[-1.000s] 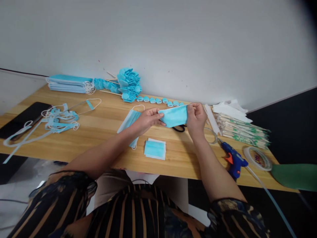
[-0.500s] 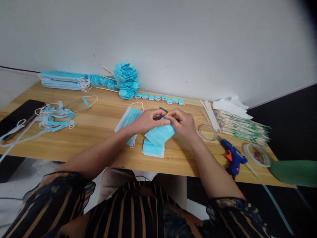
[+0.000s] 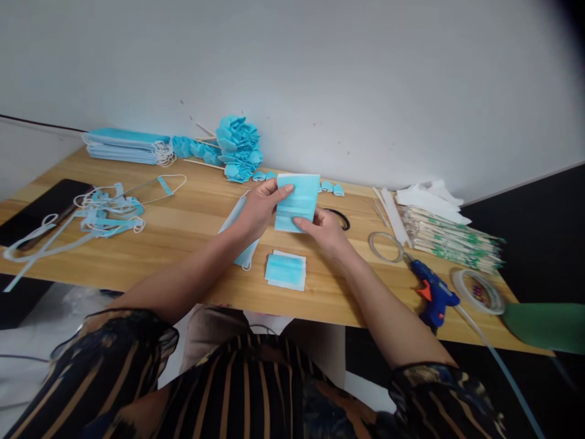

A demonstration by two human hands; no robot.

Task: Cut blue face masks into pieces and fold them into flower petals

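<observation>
Both hands hold a light-blue piece of face mask (image 3: 298, 198) upright above the table. My left hand (image 3: 261, 206) pinches its left edge, thumb on the front. At the lower right edge, my right hand (image 3: 326, 230) grips it, thumb across the front and fingers behind. Below lie cut mask pieces (image 3: 286, 271), stacked flat and slightly askew. A whole face mask (image 3: 249, 249) lies partly under my left forearm. Just beyond my right hand is a black ring-shaped item (image 3: 343, 217), partly hidden. Small folded blue pieces (image 3: 338, 189) form a row behind, some covered by the held piece.
A mask stack (image 3: 128, 146) and blue fabric flowers (image 3: 238, 146) stand along the wall. Cut ear loops and strips (image 3: 107, 210) lie beside a black phone-like slab (image 3: 46, 207). On the right are a blue glue gun (image 3: 432, 292), tape roll (image 3: 479, 291) and packaged sticks (image 3: 452, 238).
The mask piece has been raised off the stack and turned upright, its front now facing me. My hands have moved apart to its two sides, and the black item shows beyond my right hand.
</observation>
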